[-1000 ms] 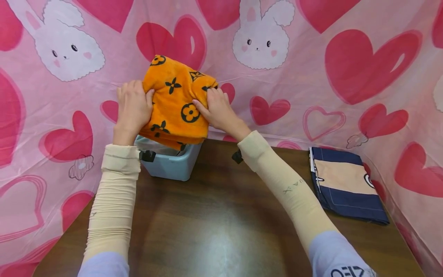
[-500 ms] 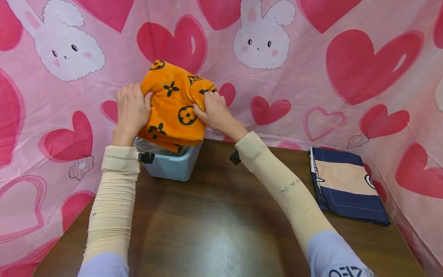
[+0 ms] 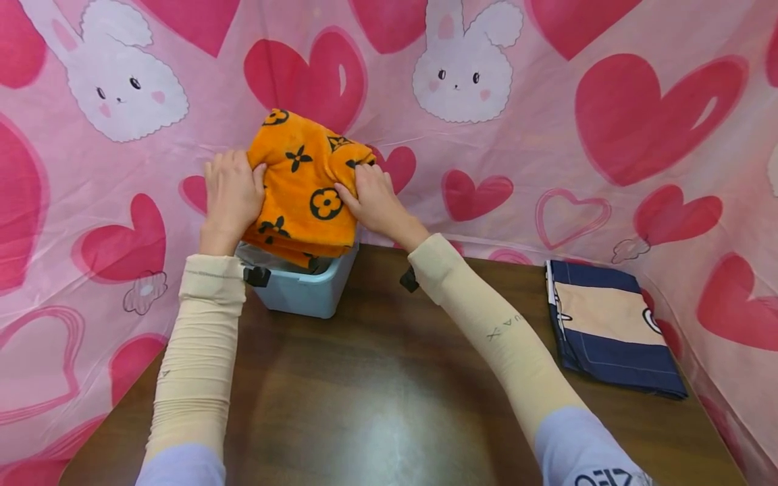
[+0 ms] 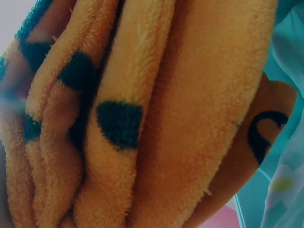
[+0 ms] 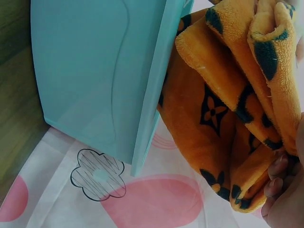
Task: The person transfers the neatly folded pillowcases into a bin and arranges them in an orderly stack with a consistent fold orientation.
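Hands both on folded orange towel (image 3: 306,192), held over pale blue bin (image 3: 306,290) at far edge of surface (image 3: 377,391). My left hand (image 3: 231,196) clamps left side, right hand (image 3: 373,202) pinches right fold. Navy-and-cream cloth (image 3: 608,327) lies well apart, right.

A dark brown wooden table (image 3: 389,405) carries the things, its glossy top catching a pale glare near the middle. At about eleven o'clock on it, near the far edge, stands a light blue plastic bin (image 3: 304,290), resting directly on the wood. At about two o'clock, close to the right edge and well apart from the bin, lies a folded cloth (image 3: 608,324) in navy with a beige band, flat on the tabletop.
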